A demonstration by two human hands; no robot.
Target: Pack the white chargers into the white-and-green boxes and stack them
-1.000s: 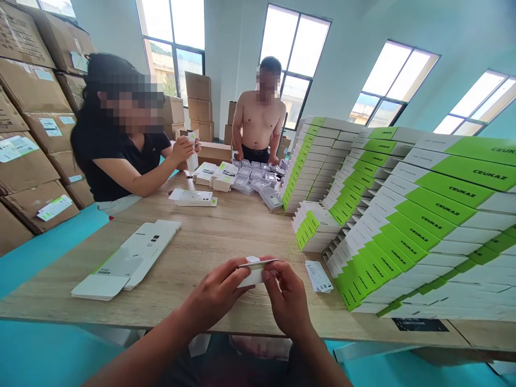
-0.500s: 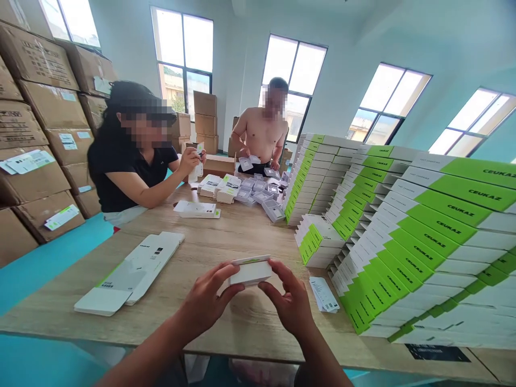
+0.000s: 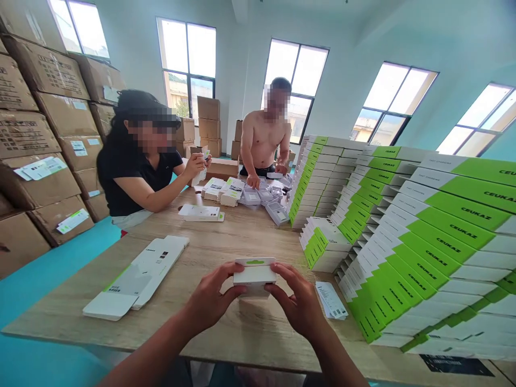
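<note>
A small white cardboard box (image 3: 255, 275) with a green-edged hanging slot on its upright tab is held over the near part of the table. My left hand (image 3: 213, 294) grips its left end between thumb and fingers. At the right end, my right hand (image 3: 296, 295) pinches it the same way. The box's end panel faces me, and its far side is hidden. To the left lie flat, unfolded white cartons (image 3: 139, 277). Right of my right hand is a small pile of printed leaflets (image 3: 331, 300).
Tall stacks of white and green boxes (image 3: 435, 236) fill the table's right side. Across the table (image 3: 258, 236), two people handle packaging beside clear plastic trays (image 3: 262, 196) and stacked small cartons (image 3: 223, 191). Brown shipping boxes (image 3: 60, 123) are piled at the left wall.
The box has tipped, so its slotted tab now stands more upright and faces me. Both my hands still hold it. The far person's hand has moved down to the plastic trays.
</note>
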